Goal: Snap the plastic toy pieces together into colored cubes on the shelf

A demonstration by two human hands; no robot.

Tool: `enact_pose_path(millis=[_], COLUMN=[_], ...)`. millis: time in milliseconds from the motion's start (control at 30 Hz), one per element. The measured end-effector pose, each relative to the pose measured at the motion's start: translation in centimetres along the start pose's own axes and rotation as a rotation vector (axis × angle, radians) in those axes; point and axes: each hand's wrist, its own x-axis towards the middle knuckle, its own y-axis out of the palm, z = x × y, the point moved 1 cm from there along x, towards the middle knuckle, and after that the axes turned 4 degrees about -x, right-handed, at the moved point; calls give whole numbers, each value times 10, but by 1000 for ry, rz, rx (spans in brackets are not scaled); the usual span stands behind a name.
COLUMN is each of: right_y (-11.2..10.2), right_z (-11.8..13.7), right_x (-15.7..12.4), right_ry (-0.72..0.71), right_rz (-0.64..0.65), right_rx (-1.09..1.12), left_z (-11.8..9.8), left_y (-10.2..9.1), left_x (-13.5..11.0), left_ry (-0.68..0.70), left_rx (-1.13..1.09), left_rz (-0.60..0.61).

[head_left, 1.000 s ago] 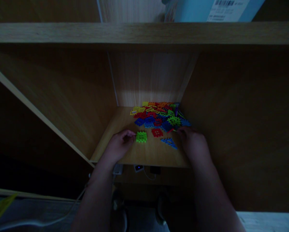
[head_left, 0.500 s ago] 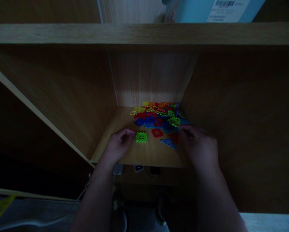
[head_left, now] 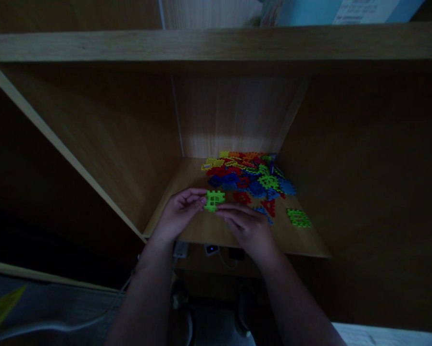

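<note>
Watching this feed remotely, I read the step in hand as work on 1 piece: a green tile (head_left: 214, 200), square with notched edges, is lifted just clear of the wooden shelf (head_left: 310, 242) near its front edge, between the person's 2 hands. The left hand (head_left: 182, 211) pinches the tile's left side between thumb and fingertips, so that grip is closed on the piece. The right hand (head_left: 247, 226) reaches in from the other side, its fingers stretched out flat and its fingertips (head_left: 223, 209) meeting the tile's lower right edge. The picture is too dim for me to say whether that hand is gripping the tile or only touching it. Just behind the hands, toward the back right corner of the cubby, lies the pile of tiles (head_left: 250, 175), a loose mix of red, blue, yellow, orange and green. A red triangle (head_left: 269, 206) sits at the pile's near edge, close to the right wrist, and a second green tile (head_left: 298, 217) lies flat on its own further right, apart from the heap. In my judgement the work is at an early stage, since nearly all the pieces are loose. Any next move with this tile calls for a steady left pinch, and for lining its notches up squarely with another piece's slots before pressing. I would want better light to judge that.
</note>
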Motion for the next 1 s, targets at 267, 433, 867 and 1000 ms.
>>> enact_pose_path(millis=[267, 433, 867, 1000], right_y=[2, 2, 3, 3], right_z=[-3, -4, -27, -31], right_x=[3, 5, 0, 1], right_ry=[87, 156, 530, 591], right_rz=[-162, -103, -75, -23], right_rx=[-31, 55, 15, -21], left_z=[3, 4, 12, 21], left_y=[2, 3, -1, -2], left_x=[3, 3, 8, 10], left_ry=[-2, -16, 67, 63], left_rx=[-55, -25, 217, 260], left_rz=[-9, -7, -80, -15])
